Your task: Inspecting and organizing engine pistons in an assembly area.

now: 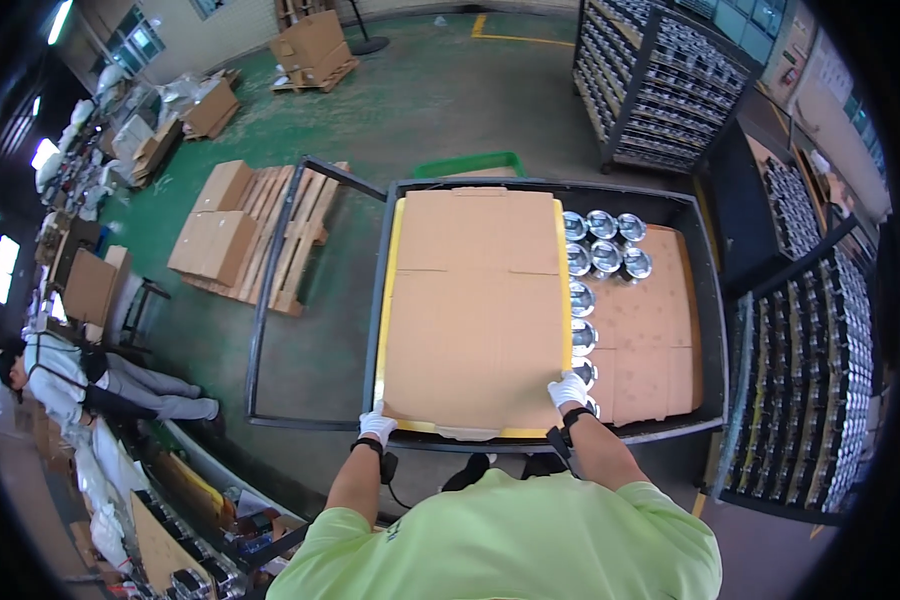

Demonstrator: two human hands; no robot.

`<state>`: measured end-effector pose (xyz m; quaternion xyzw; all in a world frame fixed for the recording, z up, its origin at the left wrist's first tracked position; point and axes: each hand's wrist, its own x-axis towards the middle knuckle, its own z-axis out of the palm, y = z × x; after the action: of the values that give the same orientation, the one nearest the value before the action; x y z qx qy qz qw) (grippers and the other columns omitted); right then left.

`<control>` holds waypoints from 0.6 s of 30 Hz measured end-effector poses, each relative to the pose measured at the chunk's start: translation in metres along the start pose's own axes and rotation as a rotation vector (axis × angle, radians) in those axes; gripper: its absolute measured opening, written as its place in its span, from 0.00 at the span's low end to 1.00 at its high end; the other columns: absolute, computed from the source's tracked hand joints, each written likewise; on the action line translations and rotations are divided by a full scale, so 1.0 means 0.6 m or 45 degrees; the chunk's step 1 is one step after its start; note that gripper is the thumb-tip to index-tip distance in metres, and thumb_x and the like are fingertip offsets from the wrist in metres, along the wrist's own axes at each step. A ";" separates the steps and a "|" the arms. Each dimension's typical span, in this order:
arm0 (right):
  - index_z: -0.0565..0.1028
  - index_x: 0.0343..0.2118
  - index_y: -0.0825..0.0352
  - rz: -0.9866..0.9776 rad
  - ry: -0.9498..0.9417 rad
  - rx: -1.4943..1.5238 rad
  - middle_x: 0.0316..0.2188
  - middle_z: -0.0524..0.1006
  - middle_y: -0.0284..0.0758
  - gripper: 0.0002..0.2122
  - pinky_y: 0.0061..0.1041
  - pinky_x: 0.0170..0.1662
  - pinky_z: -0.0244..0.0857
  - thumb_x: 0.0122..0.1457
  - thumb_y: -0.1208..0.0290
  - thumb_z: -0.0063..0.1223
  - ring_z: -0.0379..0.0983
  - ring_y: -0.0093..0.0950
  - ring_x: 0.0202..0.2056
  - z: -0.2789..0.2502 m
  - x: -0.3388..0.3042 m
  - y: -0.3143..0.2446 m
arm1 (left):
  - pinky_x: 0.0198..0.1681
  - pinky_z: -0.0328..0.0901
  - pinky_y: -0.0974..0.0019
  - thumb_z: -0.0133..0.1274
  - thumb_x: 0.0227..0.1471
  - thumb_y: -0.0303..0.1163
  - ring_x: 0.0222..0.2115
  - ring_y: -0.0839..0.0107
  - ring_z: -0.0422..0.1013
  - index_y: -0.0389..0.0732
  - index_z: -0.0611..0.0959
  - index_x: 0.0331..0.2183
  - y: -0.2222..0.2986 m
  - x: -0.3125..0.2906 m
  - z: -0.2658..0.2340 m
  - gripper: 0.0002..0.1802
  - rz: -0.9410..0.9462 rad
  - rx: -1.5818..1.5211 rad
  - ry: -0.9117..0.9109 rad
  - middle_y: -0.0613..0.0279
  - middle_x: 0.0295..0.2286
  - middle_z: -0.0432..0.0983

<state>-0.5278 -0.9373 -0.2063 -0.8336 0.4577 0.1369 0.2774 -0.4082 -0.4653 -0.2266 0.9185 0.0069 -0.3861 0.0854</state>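
A large cardboard sheet (pixel 475 320) lies flat over a yellow-edged board (pixel 566 290), covering the left part of a dark metal-framed cart (pixel 707 300). At its near left corner, my gloved left hand (pixel 377 425) is closed on the edge. My gloved right hand (pixel 568 390) grips the near right corner, close beside a row of shiny metal pistons (pixel 583 335). More pistons stand upright at the far side, on a second cardboard sheet (pixel 650 345) in the cart's right part. Whatever lies beneath the board is hidden.
An empty frame (pixel 257 340) juts out left of the cart. Beyond it, boxes (pixel 215 245) sit on a wooden pallet (pixel 295 270). Racks full of metal parts (pixel 795 390) stand close on the right and at the far right (pixel 680 90). A person (pixel 100 380) is at far left.
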 end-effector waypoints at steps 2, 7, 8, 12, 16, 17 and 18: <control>0.78 0.46 0.66 -0.018 -0.092 -0.012 0.41 0.79 0.48 0.19 0.37 0.48 0.71 0.49 0.67 0.56 0.77 0.44 0.45 -0.011 0.004 -0.001 | 0.57 0.64 0.57 0.59 0.40 0.40 0.52 0.44 0.68 0.55 0.63 0.64 0.007 -0.008 0.006 0.48 -0.132 -0.181 0.070 0.38 0.50 0.72; 0.79 0.43 0.68 -0.263 -0.136 -0.100 0.40 0.80 0.50 0.20 0.35 0.52 0.69 0.49 0.63 0.59 0.78 0.41 0.45 -0.025 0.037 0.029 | 0.52 0.67 0.61 0.59 0.40 0.30 0.46 0.54 0.74 0.44 0.72 0.59 0.004 -0.104 0.062 0.40 -0.090 -0.970 0.452 0.44 0.49 0.75; 0.79 0.43 0.69 -0.288 -0.174 -0.051 0.39 0.80 0.48 0.20 0.33 0.51 0.69 0.49 0.62 0.60 0.78 0.41 0.44 -0.022 0.051 0.041 | 0.51 0.68 0.62 0.58 0.42 0.28 0.46 0.57 0.75 0.41 0.73 0.58 -0.001 -0.145 0.089 0.37 -0.192 -1.148 0.492 0.46 0.48 0.76; 0.79 0.42 0.70 -0.436 -0.331 0.202 0.37 0.82 0.43 0.20 0.32 0.49 0.70 0.48 0.62 0.64 0.79 0.38 0.42 0.015 0.123 0.084 | 0.40 0.69 0.66 0.53 0.48 0.24 0.38 0.66 0.76 0.38 0.73 0.58 -0.030 -0.331 0.229 0.32 -0.370 -1.359 0.421 0.55 0.39 0.80; 0.81 0.39 0.69 -0.478 -0.455 0.238 0.33 0.83 0.40 0.13 0.29 0.42 0.73 0.51 0.69 0.63 0.80 0.34 0.36 0.056 0.200 0.122 | 0.33 0.67 0.67 0.51 0.53 0.26 0.32 0.69 0.74 0.40 0.77 0.52 -0.019 -0.536 0.413 0.23 -0.737 -1.929 0.231 0.61 0.33 0.79; 0.81 0.36 0.69 -0.512 -0.385 0.241 0.30 0.83 0.40 0.10 0.28 0.40 0.73 0.52 0.72 0.61 0.80 0.33 0.34 0.067 0.213 0.128 | 0.31 0.67 0.68 0.51 0.54 0.26 0.29 0.69 0.73 0.41 0.78 0.51 -0.010 -0.586 0.460 0.21 -0.822 -1.990 0.251 0.62 0.31 0.78; 0.81 0.34 0.68 -0.612 -0.438 0.304 0.29 0.82 0.39 0.07 0.30 0.40 0.72 0.53 0.73 0.60 0.80 0.33 0.33 0.072 0.227 0.131 | 0.29 0.66 0.68 0.50 0.54 0.27 0.27 0.70 0.73 0.43 0.78 0.50 0.000 -0.632 0.505 0.19 -0.908 -2.041 0.290 0.63 0.29 0.77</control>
<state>-0.5185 -1.0393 -0.3335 -0.8441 0.2070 0.1517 0.4708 -0.8889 -0.4942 -0.1652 0.5584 0.5700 -0.1749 0.5768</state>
